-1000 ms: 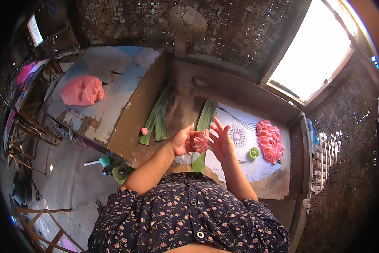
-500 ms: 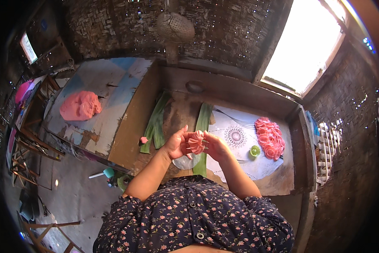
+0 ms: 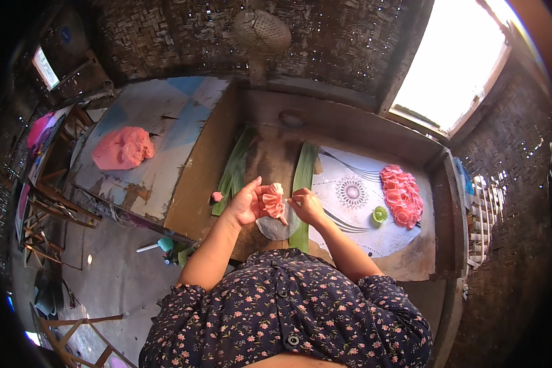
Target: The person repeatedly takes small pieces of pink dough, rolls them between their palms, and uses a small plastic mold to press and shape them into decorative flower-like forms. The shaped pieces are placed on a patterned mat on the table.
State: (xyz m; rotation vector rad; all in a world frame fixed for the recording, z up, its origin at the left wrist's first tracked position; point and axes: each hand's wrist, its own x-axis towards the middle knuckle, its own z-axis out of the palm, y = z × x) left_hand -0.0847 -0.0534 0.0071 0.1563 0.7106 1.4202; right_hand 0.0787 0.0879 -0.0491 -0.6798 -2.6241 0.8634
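My left hand (image 3: pixel 245 205) is curled round a pink ruffled dough piece (image 3: pixel 273 200) with fan-like folds, held above the tabletop. Close to the right side of that piece, the fingers of my right hand (image 3: pixel 308 206) are pinched together. Whatever sits in that pinch is too small to name. Under both hands lies a clear round disc (image 3: pixel 277 229), partly over a long green leaf strip (image 3: pixel 304 168). A small pink lump (image 3: pixel 217 196) rests beside another green leaf (image 3: pixel 231 184) to the left.
On the right, a white patterned sheet (image 3: pixel 343 168) bears a pile of pink ruffled pieces (image 3: pixel 403 197) and a small green container (image 3: pixel 380 214). A large pink dough lump (image 3: pixel 123 148) sits on the raised board (image 3: pixel 165 104) at left. Wooden walls (image 3: pixel 349 109) edge the work surface.
My right hand has drawn away from the ruffled piece and its fingers have closed into a pinch. The left hand has turned the piece so its folds face differently.
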